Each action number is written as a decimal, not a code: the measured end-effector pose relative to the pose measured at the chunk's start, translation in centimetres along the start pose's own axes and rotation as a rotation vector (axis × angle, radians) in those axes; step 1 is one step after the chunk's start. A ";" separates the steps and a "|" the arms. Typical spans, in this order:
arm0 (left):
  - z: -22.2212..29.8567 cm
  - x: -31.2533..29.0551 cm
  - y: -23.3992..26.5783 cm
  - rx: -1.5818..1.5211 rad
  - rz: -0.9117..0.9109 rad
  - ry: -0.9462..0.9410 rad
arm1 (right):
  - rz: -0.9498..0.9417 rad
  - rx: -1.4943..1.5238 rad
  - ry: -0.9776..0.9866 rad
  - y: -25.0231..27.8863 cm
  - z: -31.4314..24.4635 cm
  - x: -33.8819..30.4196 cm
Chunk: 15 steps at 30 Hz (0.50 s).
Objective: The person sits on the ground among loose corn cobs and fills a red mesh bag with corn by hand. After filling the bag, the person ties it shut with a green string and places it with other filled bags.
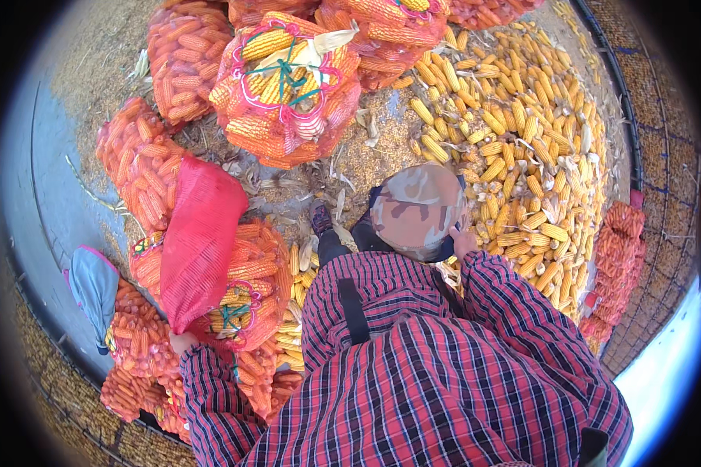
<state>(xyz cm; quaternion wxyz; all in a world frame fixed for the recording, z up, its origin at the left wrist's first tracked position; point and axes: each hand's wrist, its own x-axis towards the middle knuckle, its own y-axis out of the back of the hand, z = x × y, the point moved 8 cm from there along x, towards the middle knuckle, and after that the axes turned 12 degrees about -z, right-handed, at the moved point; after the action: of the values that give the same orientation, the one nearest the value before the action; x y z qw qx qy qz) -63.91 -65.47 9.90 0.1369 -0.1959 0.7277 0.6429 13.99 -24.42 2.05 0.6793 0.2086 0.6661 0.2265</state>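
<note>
On the left, my left hand (183,342) is closed on the narrow end of a red mesh sack (201,233). The sack hangs slack, with no cobs visible inside, across filled orange mesh sacks (261,249). My right hand (465,243) grips the edge of a round camouflage-patterned pad (417,206) with a dark rim, which looks like a stool cushion. It is in front of my body, beside my legs. The fingertips under its rim are hidden. Right of the pad lies a large heap of loose yellow corn cobs (522,156).
A full corn sack (284,93) laced with green cord stands ahead, among several others. A grey-blue cloth (93,292) lies on sacks at far left. Wire-mesh corn cribs (662,179) line the right side. Loose kernels and husks (370,128) litter the ground.
</note>
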 end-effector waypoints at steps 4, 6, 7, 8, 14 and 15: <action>9.8 -2.2 8.8 -0.420 -0.079 -0.522 | 0.138 0.122 0.019 -1.2 0.7 -0.5; 16.4 -7.0 9.7 -0.472 -0.532 -0.587 | 0.256 0.495 -0.156 -2.1 3.4 -1.0; 18.5 -10.2 10.3 -0.476 -0.656 -0.518 | 0.248 0.610 -0.168 -2.9 4.0 -1.0; 20.3 -14.0 10.4 -0.469 -0.772 -0.432 | 0.243 0.680 -0.165 -3.7 4.5 -1.0; 35.2 -37.4 8.4 0.271 -1.161 -0.974 | 0.250 0.909 -0.360 -11.7 10.8 -2.0; 36.6 -39.8 7.7 0.344 -1.216 -0.988 | 0.216 0.938 -0.402 -13.9 12.0 -2.4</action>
<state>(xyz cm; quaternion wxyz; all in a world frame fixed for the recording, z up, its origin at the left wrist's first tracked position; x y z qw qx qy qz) -34.16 -24.13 29.70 0.7978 -0.2271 0.4377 0.3469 26.33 -36.87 -3.80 0.6000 0.5976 0.5270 -0.0719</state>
